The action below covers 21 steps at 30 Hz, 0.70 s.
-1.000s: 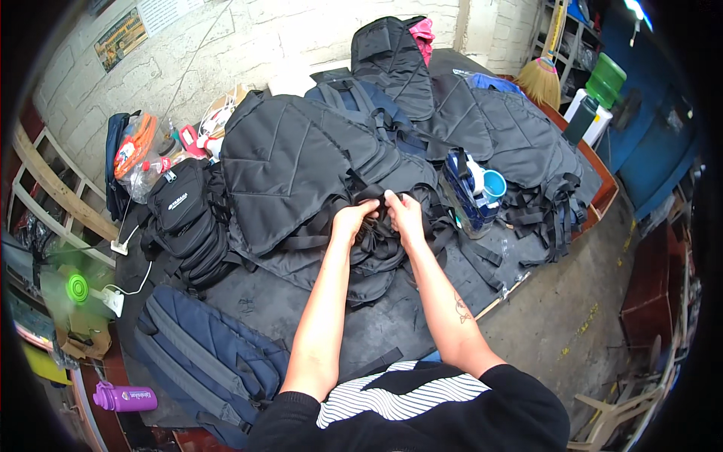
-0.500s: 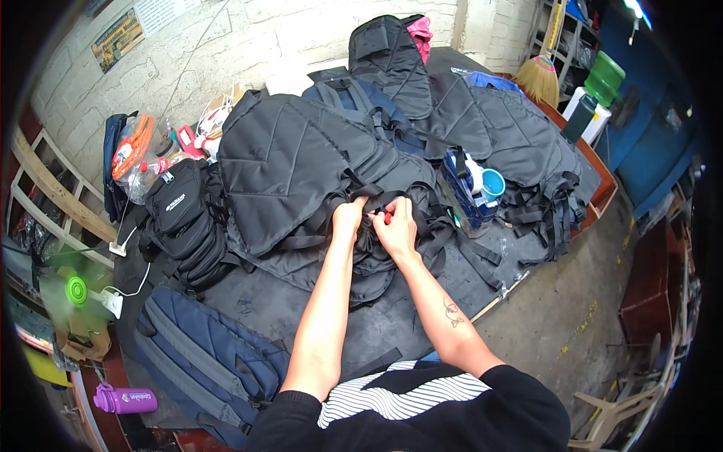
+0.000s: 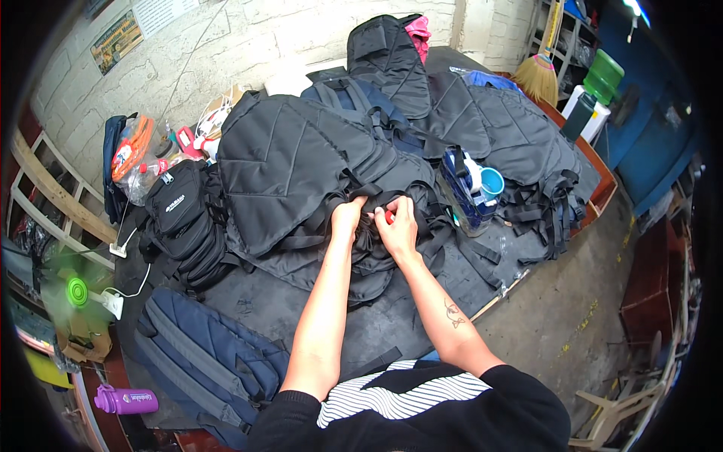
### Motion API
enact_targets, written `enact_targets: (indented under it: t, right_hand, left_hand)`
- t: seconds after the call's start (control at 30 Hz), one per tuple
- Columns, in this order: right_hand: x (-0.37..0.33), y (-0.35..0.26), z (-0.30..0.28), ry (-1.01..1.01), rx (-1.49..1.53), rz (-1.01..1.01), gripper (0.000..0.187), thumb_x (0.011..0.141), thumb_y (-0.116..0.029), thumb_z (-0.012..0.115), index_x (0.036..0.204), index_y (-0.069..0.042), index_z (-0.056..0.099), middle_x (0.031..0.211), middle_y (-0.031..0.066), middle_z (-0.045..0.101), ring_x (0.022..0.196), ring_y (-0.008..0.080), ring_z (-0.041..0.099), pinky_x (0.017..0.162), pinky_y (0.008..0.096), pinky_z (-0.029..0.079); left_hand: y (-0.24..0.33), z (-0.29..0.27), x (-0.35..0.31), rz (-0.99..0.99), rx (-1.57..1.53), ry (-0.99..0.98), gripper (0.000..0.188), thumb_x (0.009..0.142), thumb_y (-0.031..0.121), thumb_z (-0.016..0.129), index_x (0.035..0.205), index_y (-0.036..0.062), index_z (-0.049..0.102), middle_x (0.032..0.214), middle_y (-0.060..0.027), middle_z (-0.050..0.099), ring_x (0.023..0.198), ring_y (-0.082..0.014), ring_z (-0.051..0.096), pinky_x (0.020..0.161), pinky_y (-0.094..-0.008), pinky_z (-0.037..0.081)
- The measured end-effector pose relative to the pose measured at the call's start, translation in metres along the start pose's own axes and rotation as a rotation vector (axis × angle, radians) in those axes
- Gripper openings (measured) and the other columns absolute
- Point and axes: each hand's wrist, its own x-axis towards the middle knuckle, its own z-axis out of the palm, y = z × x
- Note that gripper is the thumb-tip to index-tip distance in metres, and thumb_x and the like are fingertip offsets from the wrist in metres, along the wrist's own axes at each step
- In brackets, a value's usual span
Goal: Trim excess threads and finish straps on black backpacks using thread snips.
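A large black backpack [image 3: 279, 166] lies on the dark table, its straps bunched at the near right side. My left hand [image 3: 346, 220] is closed on a black strap [image 3: 312, 230] of that backpack. Beside it, my right hand [image 3: 399, 230] is closed around a small red object [image 3: 389, 216], mostly hidden by the fingers, so its kind is unclear. Both hands are close together over the tangled straps. Another strap [image 3: 384, 197] crosses just above the fingers.
More black backpacks [image 3: 520, 128] are piled at the back right. A clear bin with a light blue cup [image 3: 491, 183] stands right of my hands. A navy backpack [image 3: 203, 354] lies near left, by a purple bottle [image 3: 128, 399] and a green fan [image 3: 76, 291].
My right hand's fingers have shifted slightly around the red object, and more of its red side shows. My left hand stays on the strap.
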Motion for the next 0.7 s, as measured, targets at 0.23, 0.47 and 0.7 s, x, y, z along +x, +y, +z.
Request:
enact_targets:
  t: [0.23, 0.47, 0.7]
  right_hand:
    - [0.003, -0.004, 0.001, -0.023, -0.142, 0.029, 0.030, 0.071, -0.020, 0.062, 0.086, -0.003, 0.043, 0.087, 0.0129, 0.046, 0.068, 0.0345, 0.054, 0.061, 0.0433, 0.044]
    - [0.003, -0.001, 0.002, 0.000, -0.111, 0.008, 0.029, 0.072, -0.020, 0.063, 0.086, -0.003, 0.043, 0.087, 0.0129, 0.047, 0.068, 0.0339, 0.055, 0.060, 0.0423, 0.044]
    - [-0.008, -0.009, -0.007, 0.099, -0.014, -0.089, 0.026, 0.073, -0.019, 0.064, 0.083, -0.004, 0.044, 0.077, 0.0119, 0.050, 0.061, 0.0308, 0.054, 0.057, 0.0382, 0.044]
  left_hand:
    - [-0.001, -0.003, 0.000, -0.013, -0.075, -0.089, 0.019, 0.074, 0.017, 0.066, 0.079, -0.0017, 0.063, 0.073, -0.0095, 0.063, 0.051, -0.0176, 0.056, 0.048, -0.0270, 0.045]
    - [-0.002, -0.007, 0.003, -0.093, -0.062, -0.133, 0.016, 0.072, 0.013, 0.066, 0.080, -0.0009, 0.064, 0.072, -0.0084, 0.063, 0.059, -0.0170, 0.059, 0.057, -0.0275, 0.047]
    - [-0.042, -0.024, 0.043, -0.003, 0.054, -0.137, 0.018, 0.067, 0.002, 0.064, 0.084, 0.0009, 0.063, 0.073, -0.0076, 0.063, 0.062, -0.0169, 0.059, 0.062, -0.0264, 0.045]
